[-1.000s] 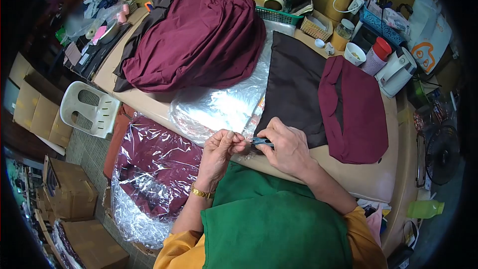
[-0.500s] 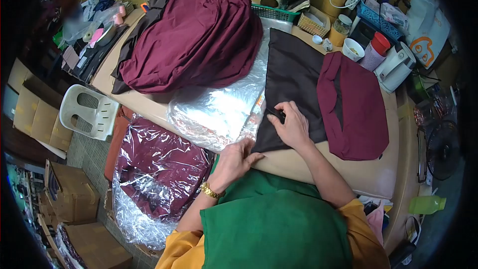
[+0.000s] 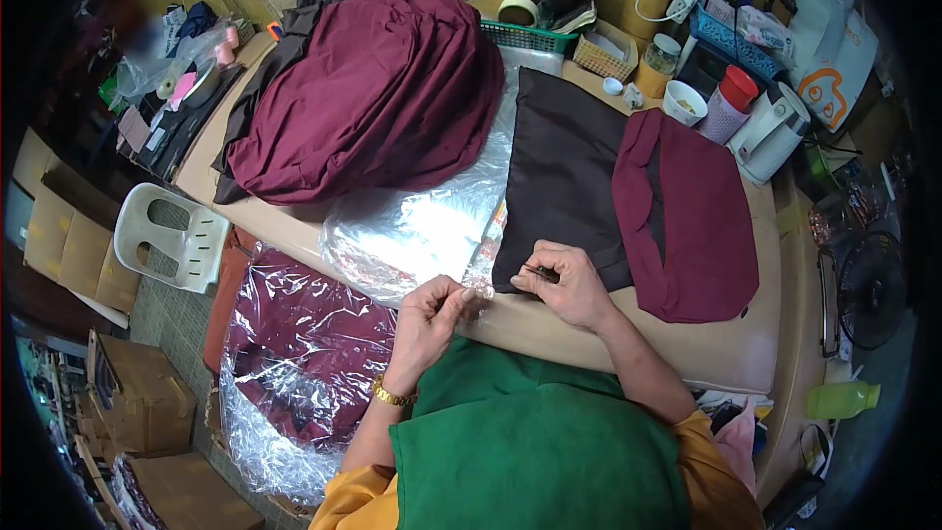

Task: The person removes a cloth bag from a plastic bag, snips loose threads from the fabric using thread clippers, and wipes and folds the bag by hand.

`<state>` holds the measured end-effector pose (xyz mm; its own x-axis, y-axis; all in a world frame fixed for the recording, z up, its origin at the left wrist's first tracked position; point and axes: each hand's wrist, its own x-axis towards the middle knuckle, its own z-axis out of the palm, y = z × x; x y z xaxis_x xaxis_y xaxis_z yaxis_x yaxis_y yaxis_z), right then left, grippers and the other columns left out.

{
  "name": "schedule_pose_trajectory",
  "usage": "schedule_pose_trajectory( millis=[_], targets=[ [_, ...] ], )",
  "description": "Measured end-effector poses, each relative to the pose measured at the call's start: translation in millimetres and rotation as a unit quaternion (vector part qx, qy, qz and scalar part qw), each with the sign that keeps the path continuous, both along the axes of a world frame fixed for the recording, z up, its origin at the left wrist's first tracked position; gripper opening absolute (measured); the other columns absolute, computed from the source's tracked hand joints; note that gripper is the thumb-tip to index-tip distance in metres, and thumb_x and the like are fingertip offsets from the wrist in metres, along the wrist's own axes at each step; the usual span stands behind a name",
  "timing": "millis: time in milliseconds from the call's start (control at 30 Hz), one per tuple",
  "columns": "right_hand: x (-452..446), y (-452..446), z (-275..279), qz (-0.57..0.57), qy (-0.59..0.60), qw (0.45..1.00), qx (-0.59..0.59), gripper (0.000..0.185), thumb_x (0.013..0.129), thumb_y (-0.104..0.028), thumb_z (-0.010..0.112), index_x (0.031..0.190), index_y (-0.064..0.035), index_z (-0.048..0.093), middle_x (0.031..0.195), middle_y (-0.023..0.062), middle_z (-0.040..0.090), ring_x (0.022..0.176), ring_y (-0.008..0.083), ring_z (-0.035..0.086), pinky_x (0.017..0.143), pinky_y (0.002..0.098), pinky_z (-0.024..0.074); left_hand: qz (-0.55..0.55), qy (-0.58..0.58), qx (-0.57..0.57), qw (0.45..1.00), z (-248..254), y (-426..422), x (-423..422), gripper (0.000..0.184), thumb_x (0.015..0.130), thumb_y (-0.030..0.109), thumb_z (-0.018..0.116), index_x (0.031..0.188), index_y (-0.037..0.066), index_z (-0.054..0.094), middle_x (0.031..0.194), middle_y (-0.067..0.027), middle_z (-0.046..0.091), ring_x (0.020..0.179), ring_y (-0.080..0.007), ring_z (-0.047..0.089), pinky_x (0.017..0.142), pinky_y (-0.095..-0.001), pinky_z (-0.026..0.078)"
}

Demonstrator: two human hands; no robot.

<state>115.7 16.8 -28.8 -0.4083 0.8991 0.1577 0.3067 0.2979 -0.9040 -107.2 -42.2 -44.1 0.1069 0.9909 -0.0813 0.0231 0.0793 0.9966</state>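
Note:
My right hand (image 3: 569, 290) is closed around a small dark tool (image 3: 541, 273), its exact kind mostly hidden by the fingers. It is at the near edge of a flat dark brown cloth (image 3: 561, 162). To its left, my left hand (image 3: 430, 322) pinches thumb and fingers together beside the table edge; whatever is between them is too small to make out. A folded maroon cloth piece (image 3: 708, 221) overlaps the brown cloth's right side. Left of the brown cloth lies a stack of clear plastic bags (image 3: 417, 236).
A large maroon fabric heap (image 3: 378, 98) covers the table's far left. Plastic-wrapped maroon goods (image 3: 304, 344) sit low at left, near a white plastic stool (image 3: 172, 236). A bowl (image 3: 684, 103), a red-lidded tumbler (image 3: 731, 103) and a kettle (image 3: 770, 137) stand at the back right.
My left hand has moved left from the brown cloth's corner, its fingers now pinched. My right hand has come down toward the cloth's near edge with the dark tool.

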Motion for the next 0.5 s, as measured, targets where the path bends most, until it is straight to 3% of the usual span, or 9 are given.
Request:
schedule_pose_trajectory(
  millis=[67, 100, 167, 233, 300, 367, 500],
  targets=[
    [-1, -2, 0, 0.000, -0.005, 1.000, -0.005, 0.017, 0.081, -0.010, 0.077, 0.081, 0.0024, 0.066, 0.072, 0.0045, 0.055, 0.063, 0.0109, 0.050, 0.059, 0.0301, 0.0401, 0.021, -0.043, 0.045, 0.998, -2, 1, 3, 0.022, 0.099, 0.015, 0.059, 0.088, -0.002, 0.066, 0.107, -0.0081, 0.067, 0.073, -0.0054, 0.057, 0.060, -0.0194, 0.044],
    [-3, -3, 0, -0.001, -0.010, 1.000, -0.011, 0.020, 0.082, -0.013, 0.077, 0.083, 0.0028, 0.066, 0.072, 0.0072, 0.057, 0.065, 0.0140, 0.054, 0.061, 0.0313, 0.0430, 0.022, -0.043, 0.045, 0.998, -1, 2, 6, 0.022, 0.099, 0.015, 0.059, 0.088, -0.002, 0.066, 0.107, -0.0081, 0.067, 0.073, -0.0054, 0.057, 0.060, -0.0194, 0.044],
    [-5, -8, -1, -0.002, 0.002, 1.000, 0.010, 0.021, 0.083, -0.016, 0.077, 0.087, 0.0016, 0.066, 0.078, 0.0074, 0.058, 0.068, 0.0152, 0.057, 0.063, 0.0319, 0.0450, -0.016, -0.316, -0.068, 0.946, 1, 5, 13, 0.023, 0.100, 0.016, 0.057, 0.093, -0.003, 0.066, 0.130, -0.0152, 0.060, 0.074, -0.0074, 0.058, 0.062, -0.0183, 0.044],
    [-8, -14, 7, -0.002, 0.014, 0.999, 0.034, 0.023, 0.084, -0.018, 0.076, 0.091, 0.0005, 0.066, 0.083, 0.0076, 0.060, 0.071, 0.0165, 0.059, 0.066, 0.0324, 0.0470, -0.024, -0.333, -0.082, 0.939, 9, 4, 12, 0.023, 0.100, 0.017, 0.057, 0.093, -0.003, 0.066, 0.133, -0.0175, 0.058, 0.079, -0.0090, 0.060, 0.066, -0.0188, 0.047],
    [-9, -25, 26, -0.083, -0.030, 0.993, 0.082, 0.026, 0.084, -0.020, 0.075, 0.101, -0.0036, 0.065, 0.093, 0.0081, 0.060, 0.078, 0.0222, 0.064, 0.068, 0.0356, 0.0504, -0.031, -0.350, -0.098, 0.931, 5, 5, 5, 0.023, 0.100, 0.017, 0.057, 0.094, -0.002, 0.066, 0.136, -0.0198, 0.057, 0.083, -0.0105, 0.063, 0.070, -0.0194, 0.051],
    [-6, -28, 35, -0.077, -0.065, 0.988, 0.113, 0.027, 0.084, -0.021, 0.075, 0.103, -0.0049, 0.064, 0.095, 0.0084, 0.058, 0.079, 0.0250, 0.065, 0.067, 0.0373, 0.0510, -0.121, -0.399, -0.073, 0.906, -15, 8, -8, 0.022, 0.100, 0.017, 0.057, 0.091, -0.002, 0.065, 0.135, -0.0228, 0.056, 0.098, -0.0157, 0.066, 0.081, -0.0228, 0.056],
    [-5, -32, 46, -0.062, -0.115, 0.975, 0.181, 0.028, 0.080, -0.018, 0.076, 0.104, -0.0070, 0.065, 0.090, 0.0079, 0.055, 0.080, 0.0288, 0.065, 0.064, 0.0396, 0.0507, -0.059, -0.395, -0.145, 0.905, 17, 0, 5, 0.022, 0.099, 0.017, 0.059, 0.090, -0.002, 0.065, 0.138, -0.0247, 0.053, 0.103, -0.0172, 0.065, 0.086, -0.0249, 0.055]
  ],
)
